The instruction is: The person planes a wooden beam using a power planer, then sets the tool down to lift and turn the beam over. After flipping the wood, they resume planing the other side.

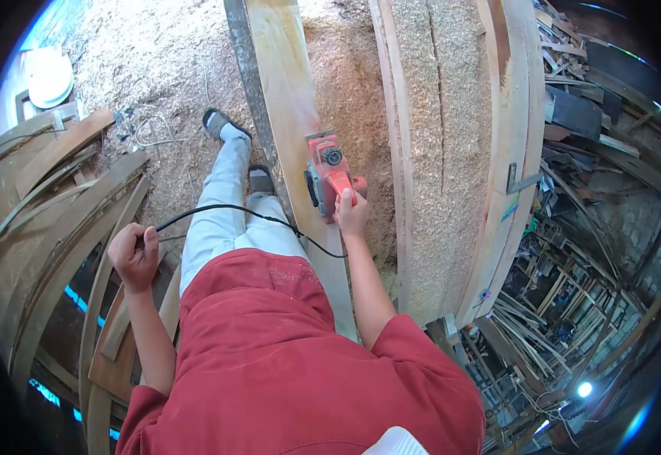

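Observation:
A red and black power planer point(330, 168) rests on a long pale wooden plank point(281, 72) near the middle of the view. My right hand point(352, 212) is wrapped round the planer's red handle from behind. My left hand point(135, 256) is closed at the left, with the black power cord point(228, 206) held in it. From there the cord arches over my legs and the plank towards my right forearm. The plank's far end runs out at the top of the view.
Curved boards point(65, 235) are piled at the left. Wood shavings point(156, 68) cover the floor ahead. More long planks point(490, 152) stand to the right, one bearing a metal square point(524, 182). Scrap timber point(566, 288) lies further right. My sandalled feet are beside the plank.

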Demonstrator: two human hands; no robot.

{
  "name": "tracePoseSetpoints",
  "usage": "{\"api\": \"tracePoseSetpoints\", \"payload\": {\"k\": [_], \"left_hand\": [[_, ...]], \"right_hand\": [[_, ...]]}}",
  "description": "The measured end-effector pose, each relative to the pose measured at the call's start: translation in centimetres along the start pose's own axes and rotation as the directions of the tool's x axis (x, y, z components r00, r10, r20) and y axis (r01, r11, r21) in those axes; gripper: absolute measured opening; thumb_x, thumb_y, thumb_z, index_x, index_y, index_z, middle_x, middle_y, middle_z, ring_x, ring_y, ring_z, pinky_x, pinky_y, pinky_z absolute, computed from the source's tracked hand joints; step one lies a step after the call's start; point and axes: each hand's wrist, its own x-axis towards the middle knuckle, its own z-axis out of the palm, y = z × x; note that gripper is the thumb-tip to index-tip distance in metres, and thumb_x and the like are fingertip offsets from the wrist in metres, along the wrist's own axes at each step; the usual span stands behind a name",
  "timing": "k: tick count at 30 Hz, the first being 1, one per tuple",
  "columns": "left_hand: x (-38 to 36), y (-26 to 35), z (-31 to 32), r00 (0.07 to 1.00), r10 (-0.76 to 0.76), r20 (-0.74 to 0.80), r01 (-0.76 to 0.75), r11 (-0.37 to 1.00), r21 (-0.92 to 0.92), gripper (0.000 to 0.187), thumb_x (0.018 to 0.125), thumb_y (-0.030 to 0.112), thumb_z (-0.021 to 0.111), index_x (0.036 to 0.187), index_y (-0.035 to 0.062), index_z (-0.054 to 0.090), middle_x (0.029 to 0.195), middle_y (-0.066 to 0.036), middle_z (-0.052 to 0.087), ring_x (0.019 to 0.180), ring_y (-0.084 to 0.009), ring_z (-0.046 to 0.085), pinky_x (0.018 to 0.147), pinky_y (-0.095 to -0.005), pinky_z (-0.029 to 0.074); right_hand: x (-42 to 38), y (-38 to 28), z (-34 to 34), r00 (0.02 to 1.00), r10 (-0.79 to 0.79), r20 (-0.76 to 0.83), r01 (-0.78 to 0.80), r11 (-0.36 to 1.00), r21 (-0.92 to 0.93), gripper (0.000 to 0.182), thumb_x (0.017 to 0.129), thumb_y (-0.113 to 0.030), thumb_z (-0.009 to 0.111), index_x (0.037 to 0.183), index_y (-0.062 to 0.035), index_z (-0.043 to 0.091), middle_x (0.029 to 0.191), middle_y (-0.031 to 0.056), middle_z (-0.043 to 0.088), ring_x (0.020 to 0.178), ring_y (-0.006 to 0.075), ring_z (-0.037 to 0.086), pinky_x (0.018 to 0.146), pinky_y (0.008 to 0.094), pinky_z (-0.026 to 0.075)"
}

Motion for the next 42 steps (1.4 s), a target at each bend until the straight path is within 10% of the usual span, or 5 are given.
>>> {"api": "tracePoseSetpoints", "payload": {"k": [4, 13, 42], "left_hand": [[4.4, -1.5, -0.3, 1.000, -0.012, 0.014, 0.012, 1.000, -0.013, 0.030, 0.097, 0.012, 0.070, 0.073, 0.0011, 0.054, 0.063, -0.010, 0.045, 0.053, -0.0218, 0.044, 0.052, -0.0342, 0.034], [13.3, -5.5, -2.1, 1.000, -0.015, 0.022, 0.015, 1.000, -0.005, 0.029, 0.096, 0.012, 0.071, 0.074, 0.0011, 0.055, 0.064, -0.009, 0.045, 0.053, -0.0216, 0.043, 0.052, -0.0345, 0.033], [26.3, -10.1, -7.0, 0.998, 0.051, -0.026, -0.052, 0.998, -0.022, 0.029, 0.095, 0.013, 0.072, 0.074, 0.0013, 0.056, 0.063, -0.010, 0.049, 0.052, -0.0248, 0.048, 0.051, -0.0361, 0.035]], "right_hand": [[2.4, -3.4, 1.4, 0.997, 0.078, 0.005, -0.077, 0.995, -0.070, 0.047, 0.103, -0.039, 0.054, 0.078, -0.0010, 0.067, 0.061, 0.0057, 0.059, 0.055, 0.0177, 0.059, 0.054, 0.0368, 0.045], [7.7, -10.3, 6.1, 0.995, 0.098, 0.016, -0.099, 0.992, 0.075, 0.042, 0.106, -0.037, 0.052, 0.077, -0.0071, 0.055, 0.059, -0.0024, 0.049, 0.042, 0.0078, 0.044, 0.038, 0.0261, 0.035], [18.4, -22.6, 14.1, 0.991, 0.131, -0.005, -0.130, 0.990, 0.055, 0.046, 0.106, -0.040, 0.053, 0.077, -0.0053, 0.060, 0.059, -0.0003, 0.054, 0.041, 0.0093, 0.048, 0.038, 0.0263, 0.038]]}}
